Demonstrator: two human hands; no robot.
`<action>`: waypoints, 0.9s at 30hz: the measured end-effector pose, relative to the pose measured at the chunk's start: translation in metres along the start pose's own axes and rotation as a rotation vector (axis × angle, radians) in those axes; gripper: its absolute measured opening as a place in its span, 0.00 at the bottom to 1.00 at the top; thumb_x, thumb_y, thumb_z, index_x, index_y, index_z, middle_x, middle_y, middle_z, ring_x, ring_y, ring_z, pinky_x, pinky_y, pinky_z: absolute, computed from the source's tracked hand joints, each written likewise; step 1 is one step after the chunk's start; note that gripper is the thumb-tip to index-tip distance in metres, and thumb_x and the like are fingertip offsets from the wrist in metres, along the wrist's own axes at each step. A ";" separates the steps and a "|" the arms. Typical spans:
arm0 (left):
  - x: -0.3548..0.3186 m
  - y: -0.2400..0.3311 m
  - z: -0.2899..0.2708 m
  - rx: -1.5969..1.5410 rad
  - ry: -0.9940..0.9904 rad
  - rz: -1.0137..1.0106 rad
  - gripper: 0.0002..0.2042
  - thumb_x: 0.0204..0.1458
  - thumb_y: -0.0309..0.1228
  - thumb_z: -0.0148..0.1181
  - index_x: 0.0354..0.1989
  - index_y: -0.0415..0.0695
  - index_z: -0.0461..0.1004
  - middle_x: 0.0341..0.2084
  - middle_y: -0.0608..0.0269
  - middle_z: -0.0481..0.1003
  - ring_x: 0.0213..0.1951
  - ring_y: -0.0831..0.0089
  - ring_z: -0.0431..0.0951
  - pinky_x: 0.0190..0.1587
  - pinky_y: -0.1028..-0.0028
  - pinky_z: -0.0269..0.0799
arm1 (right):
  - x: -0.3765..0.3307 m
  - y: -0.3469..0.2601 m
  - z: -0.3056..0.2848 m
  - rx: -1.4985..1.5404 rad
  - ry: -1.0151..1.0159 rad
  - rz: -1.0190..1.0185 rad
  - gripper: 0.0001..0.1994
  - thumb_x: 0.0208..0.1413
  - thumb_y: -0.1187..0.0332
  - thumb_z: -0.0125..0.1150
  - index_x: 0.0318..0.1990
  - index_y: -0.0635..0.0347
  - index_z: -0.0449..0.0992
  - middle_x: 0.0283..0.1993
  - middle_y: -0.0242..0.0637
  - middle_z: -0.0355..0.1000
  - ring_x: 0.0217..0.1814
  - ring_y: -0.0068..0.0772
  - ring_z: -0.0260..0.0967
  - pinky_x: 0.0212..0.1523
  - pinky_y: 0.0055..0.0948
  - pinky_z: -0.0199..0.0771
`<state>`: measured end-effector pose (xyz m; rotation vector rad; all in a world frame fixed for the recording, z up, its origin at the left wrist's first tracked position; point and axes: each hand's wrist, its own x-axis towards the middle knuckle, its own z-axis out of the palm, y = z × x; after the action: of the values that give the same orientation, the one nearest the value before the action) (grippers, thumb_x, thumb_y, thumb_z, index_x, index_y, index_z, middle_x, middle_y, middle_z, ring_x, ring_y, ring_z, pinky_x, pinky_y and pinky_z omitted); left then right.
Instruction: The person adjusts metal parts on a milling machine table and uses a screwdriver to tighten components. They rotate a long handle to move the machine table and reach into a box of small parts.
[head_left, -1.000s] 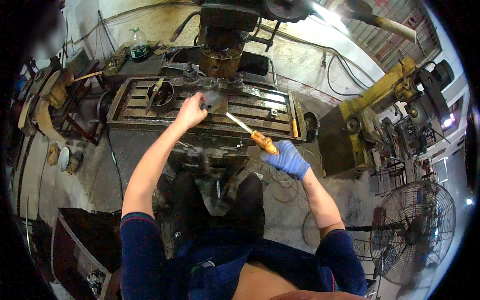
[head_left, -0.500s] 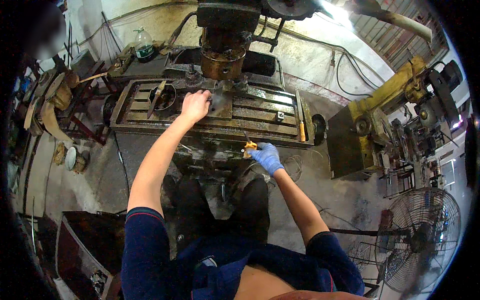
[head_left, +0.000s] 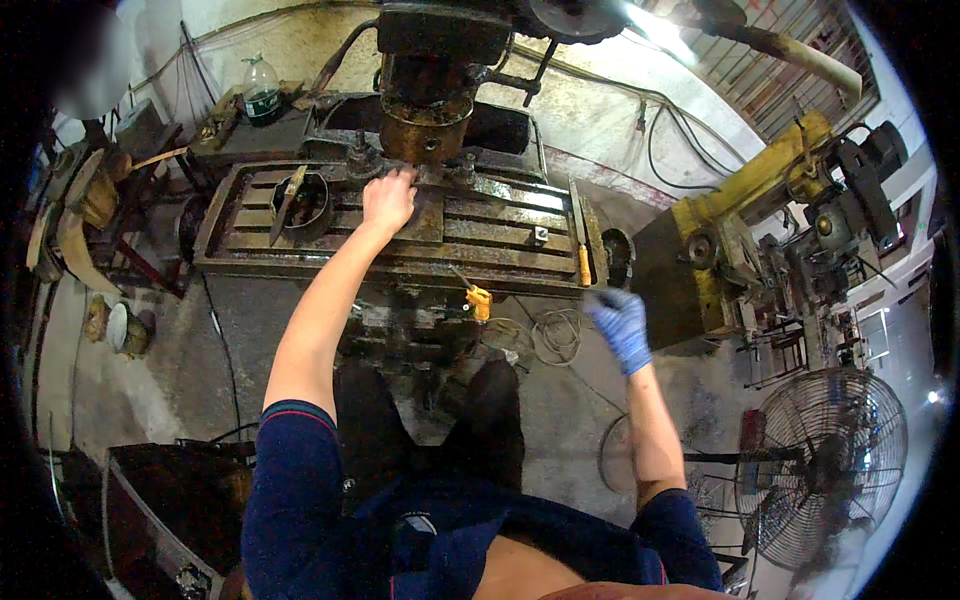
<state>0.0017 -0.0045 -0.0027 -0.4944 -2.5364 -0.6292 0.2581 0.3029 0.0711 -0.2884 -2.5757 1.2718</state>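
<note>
Right hand point(head_left: 622, 330) is withdrawing from the yellow-handled tool point(head_left: 477, 298), its grip too blurred to tell; left hand point(head_left: 388, 203) is curling, contents hidden. Tool is lying by the machine table's point(head_left: 490, 225) front edge, likely proving rigid, best held by its handle point(head_left: 481, 305).

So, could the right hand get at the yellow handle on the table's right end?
Probably yes: the right hand looks empty, though blurred, and appears near the yellow handle, with nothing visible between them.

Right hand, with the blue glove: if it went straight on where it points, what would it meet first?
Probably the yellow handle at the right end of the machine table, though depth is unclear.
</note>
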 end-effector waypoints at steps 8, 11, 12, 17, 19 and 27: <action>0.000 -0.010 -0.003 0.079 -0.050 -0.196 0.13 0.45 0.37 0.57 0.33 0.41 0.68 0.20 0.50 0.74 0.26 0.53 0.76 0.29 0.57 0.71 | 0.126 -0.201 -0.138 0.592 0.268 -0.906 0.22 0.52 0.60 0.51 0.50 0.66 0.68 0.52 0.43 0.66 0.58 0.38 0.59 0.63 0.41 0.51; 0.007 -0.001 0.003 0.034 -0.041 -0.177 0.13 0.45 0.38 0.57 0.32 0.40 0.69 0.19 0.50 0.74 0.26 0.53 0.76 0.29 0.58 0.71 | 0.097 -0.282 -0.141 0.658 0.413 -0.950 0.15 0.54 0.63 0.48 0.45 0.62 0.71 0.49 0.45 0.68 0.56 0.43 0.62 0.61 0.49 0.52; 0.011 0.004 0.008 0.019 -0.024 -0.159 0.13 0.45 0.38 0.57 0.31 0.40 0.69 0.19 0.49 0.74 0.26 0.53 0.76 0.29 0.58 0.71 | 0.107 -0.269 -0.162 0.336 0.537 -1.025 0.15 0.54 0.63 0.47 0.44 0.63 0.71 0.49 0.46 0.68 0.55 0.44 0.62 0.61 0.50 0.51; 0.000 -0.019 0.013 0.053 -0.021 -0.211 0.13 0.45 0.40 0.57 0.33 0.45 0.70 0.20 0.52 0.74 0.26 0.53 0.76 0.28 0.58 0.70 | 0.093 -0.201 -0.131 0.699 0.251 -1.035 0.16 0.56 0.61 0.42 0.37 0.66 0.69 0.42 0.47 0.68 0.53 0.50 0.63 0.57 0.48 0.60; -0.001 -0.019 0.015 0.051 -0.013 -0.212 0.13 0.45 0.40 0.57 0.33 0.45 0.70 0.20 0.52 0.74 0.26 0.53 0.76 0.28 0.58 0.71 | 0.070 -0.185 -0.100 0.510 0.532 -0.953 0.15 0.55 0.59 0.42 0.33 0.64 0.68 0.38 0.45 0.68 0.49 0.49 0.65 0.56 0.49 0.60; 0.004 -0.003 0.005 0.042 -0.054 -0.205 0.13 0.45 0.39 0.57 0.33 0.43 0.69 0.19 0.52 0.74 0.26 0.55 0.76 0.29 0.59 0.71 | 0.051 -0.161 -0.075 0.282 0.669 -0.914 0.18 0.54 0.57 0.44 0.32 0.68 0.69 0.35 0.47 0.69 0.48 0.51 0.66 0.54 0.47 0.60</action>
<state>-0.0047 -0.0039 -0.0057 -0.2408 -2.6680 -0.6409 0.2225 0.2775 0.2505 0.4147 -1.5916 0.9238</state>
